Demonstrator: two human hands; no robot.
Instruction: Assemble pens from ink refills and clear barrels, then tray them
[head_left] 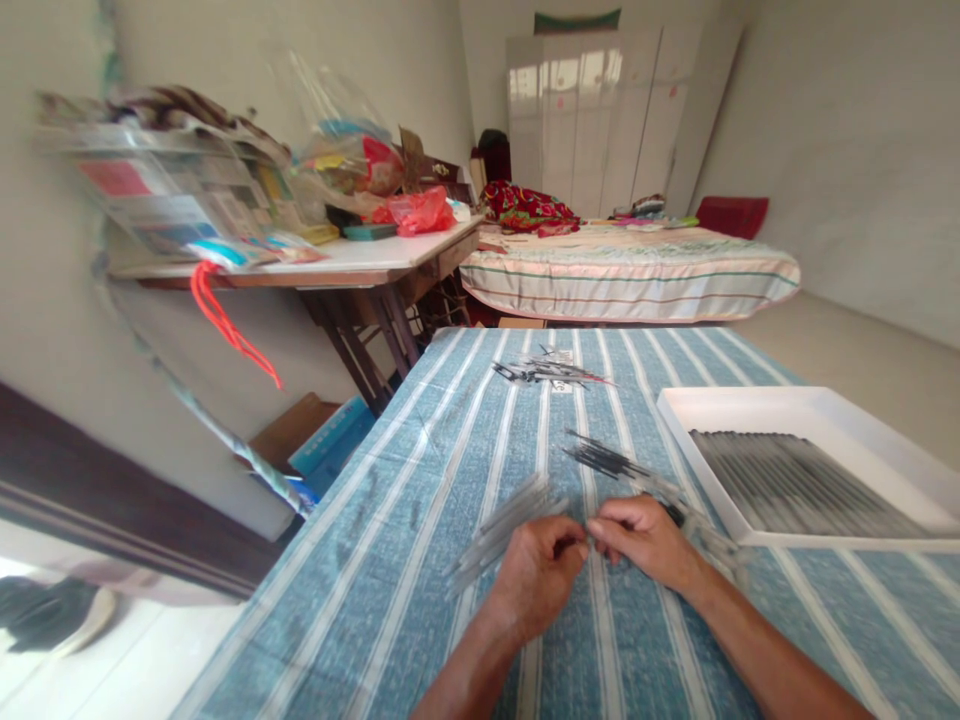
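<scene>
My left hand [534, 572] and my right hand [651, 542] meet fingertip to fingertip above the striped cloth, both pinched closed. Whatever lies between the fingers is too small and blurred to make out. Beside my left hand is a loose bundle of greyish, see-through thin sleeves or tubes [499, 525]. Thin black sticks [606, 458] lie just beyond my right hand, and more pale thin pieces [716, 545] are partly hidden behind its wrist. Farther off rests a small heap of short dark slender pieces [536, 372], with some red at its right end.
To the right stands a shallow white tray [757, 405] holding a neat row of dark, thin sticks [802, 485]. A blue striped cloth [390, 570] covers the table. At the left, a cluttered side table [360, 262] dangles a red cord [232, 335]. A bed [630, 270] stands beyond.
</scene>
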